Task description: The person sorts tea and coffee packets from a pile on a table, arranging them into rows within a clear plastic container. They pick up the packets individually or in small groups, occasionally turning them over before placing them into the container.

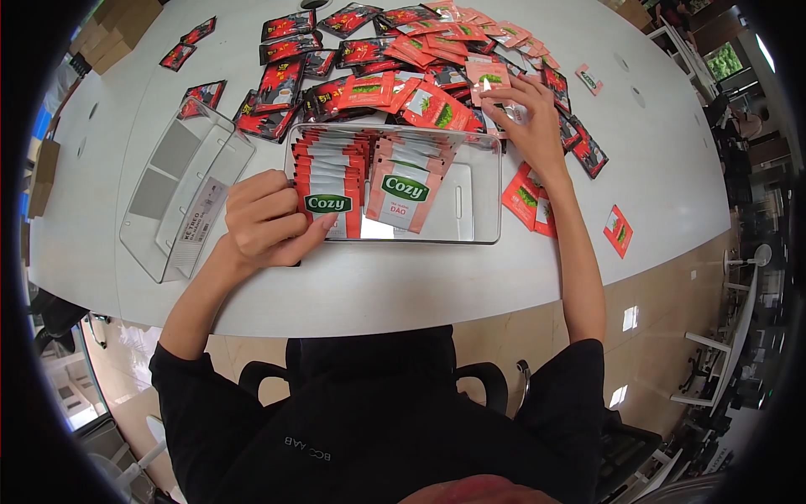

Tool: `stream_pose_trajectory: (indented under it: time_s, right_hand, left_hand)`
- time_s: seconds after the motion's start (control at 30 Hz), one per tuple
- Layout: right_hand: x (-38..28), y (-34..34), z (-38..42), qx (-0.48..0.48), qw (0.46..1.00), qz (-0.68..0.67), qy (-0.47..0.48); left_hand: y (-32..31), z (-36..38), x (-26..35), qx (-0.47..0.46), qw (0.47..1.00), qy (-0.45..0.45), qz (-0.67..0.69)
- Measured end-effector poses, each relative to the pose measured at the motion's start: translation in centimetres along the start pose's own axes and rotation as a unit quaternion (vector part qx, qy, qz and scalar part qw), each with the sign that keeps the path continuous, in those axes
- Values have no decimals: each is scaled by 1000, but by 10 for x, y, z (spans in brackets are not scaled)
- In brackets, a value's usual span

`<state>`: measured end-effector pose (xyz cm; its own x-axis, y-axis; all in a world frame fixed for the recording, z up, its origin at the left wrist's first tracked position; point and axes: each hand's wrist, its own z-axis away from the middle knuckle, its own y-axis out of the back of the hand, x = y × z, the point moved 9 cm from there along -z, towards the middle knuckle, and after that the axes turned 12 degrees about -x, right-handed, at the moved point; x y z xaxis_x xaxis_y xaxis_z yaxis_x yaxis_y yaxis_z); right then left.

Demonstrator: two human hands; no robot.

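In front of me is a clear plastic box (pixel 483 235) with two overlapping rows of sachets. Red Cozy tea sachets (pixel 329 181) fill its left side, and pink peach Cozy tea sachets (pixel 407 189) lean to the right of them. My left hand (pixel 270 217) is closed on the box's left wall, its thumb against the front red sachet. Over the pile behind the box, my right hand (pixel 531 119) pinches the lower edge of a pink tea sachet (pixel 488 74) between thumb and finger. Its other fingers are bent above the pile.
A second clear box (pixel 180 193) lies tilted at left. Behind are mixed black-and-red packets (pixel 281 82) and pink sachets (pixel 428 44). Loose sachets lie right: red ones (pixel 522 197), another red one (pixel 619 231) near the table edge, and a pink one (pixel 589 80).
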<state>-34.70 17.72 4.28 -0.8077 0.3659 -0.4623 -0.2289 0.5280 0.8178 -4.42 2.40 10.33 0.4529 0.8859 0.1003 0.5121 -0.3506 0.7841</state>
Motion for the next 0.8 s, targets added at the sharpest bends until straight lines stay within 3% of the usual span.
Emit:
stream_pose_trajectory:
  time_s: [0.23, 0.33, 0.4, 0.6, 0.7, 0.77, 0.8]
  right_hand:
    - [-13, 22, -1, 13, 1000, 11, 12]
    - [-11, 32, -2, 32, 996, -77, -16]
    - [-7, 50, 4, 111, 985, -131, -23]
    - [-21, 77, 12, 148, 987, -54, -4]
    - [-15, 75, 8, 84, 992, -94, 11]
    - [-33, 52, 3, -87, 985, -113, 93]
    - [-32, 53, 4, -87, 985, -115, 92]
  left_hand:
    - [2, 0, 1, -1, 1000, -6, -2]
    - [2, 3, 0, 4, 1000, -5, -1]
    - [1, 0, 1, 2, 1000, -5, -1]
    - [1, 2, 1, -4, 1000, -8, -7]
    - [1, -1, 1, -2, 1000, -13, -6]
    - [1, 0, 1, 1, 1000, -19, -3]
    - [2, 0, 0, 1, 1000, -20, -1]
